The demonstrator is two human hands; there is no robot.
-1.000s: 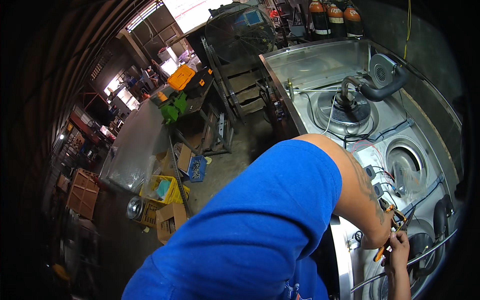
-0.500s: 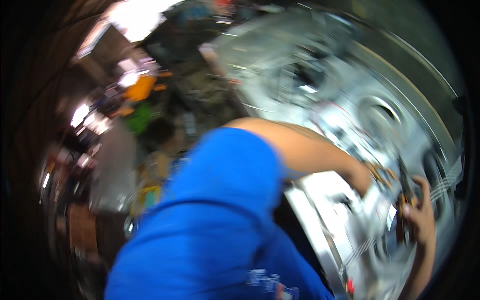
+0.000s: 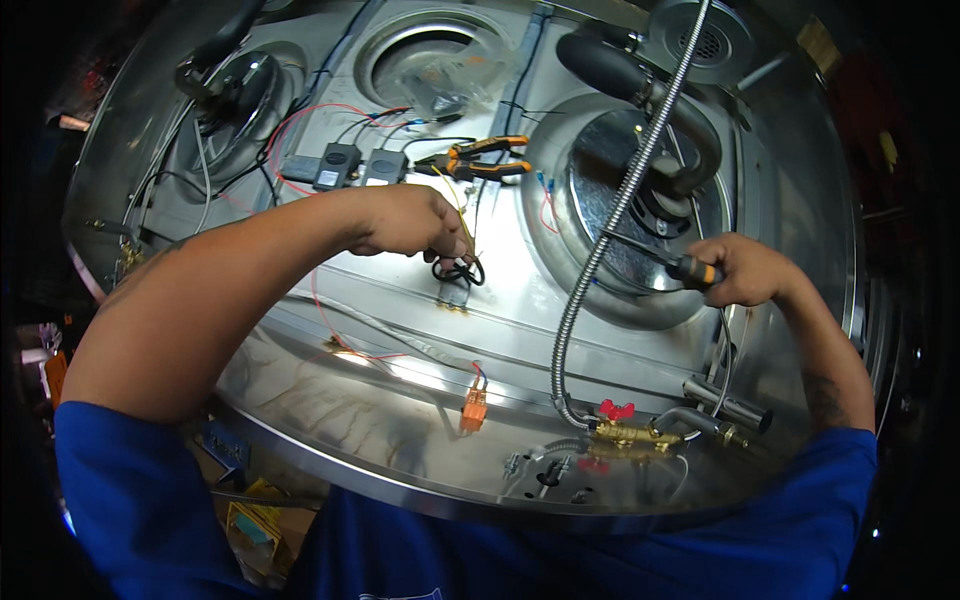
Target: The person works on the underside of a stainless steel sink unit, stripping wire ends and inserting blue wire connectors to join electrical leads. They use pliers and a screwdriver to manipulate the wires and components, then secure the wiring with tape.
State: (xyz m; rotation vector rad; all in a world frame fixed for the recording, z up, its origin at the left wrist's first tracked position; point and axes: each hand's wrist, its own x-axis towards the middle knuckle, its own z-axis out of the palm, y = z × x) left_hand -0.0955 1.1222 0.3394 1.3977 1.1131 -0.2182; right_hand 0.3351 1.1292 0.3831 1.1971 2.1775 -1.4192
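Note:
My left hand point(image 3: 408, 220) pinches a small loop of black cable point(image 3: 460, 271) above the bright metal panel, with a thin yellow wire point(image 3: 452, 196) running up from beside its fingers. In my right hand point(image 3: 748, 271) is a screwdriver point(image 3: 696, 271) with a black and orange handle; its shaft points left, past a corrugated metal hose point(image 3: 617, 208) and over the large round burner fitting point(image 3: 606, 165). Black and orange pliers point(image 3: 484, 158), seemingly opened, lie beyond my left hand. Two small black boxes with wires, one of them a black box point(image 3: 338, 165), sit left of the pliers.
A clear plastic bag point(image 3: 440, 85) lies by a round opening at the back. Near the front edge are an orange connector point(image 3: 474, 404) on wires and a brass valve point(image 3: 630, 432) with a red handle. Loose red wires cross the panel; dark bent pipes stand at right.
The view has swung from a blurred, tilted look to a steady one over the panel. My left hand is now at the black cable loop; the right hand holds the screwdriver by the burner fitting.

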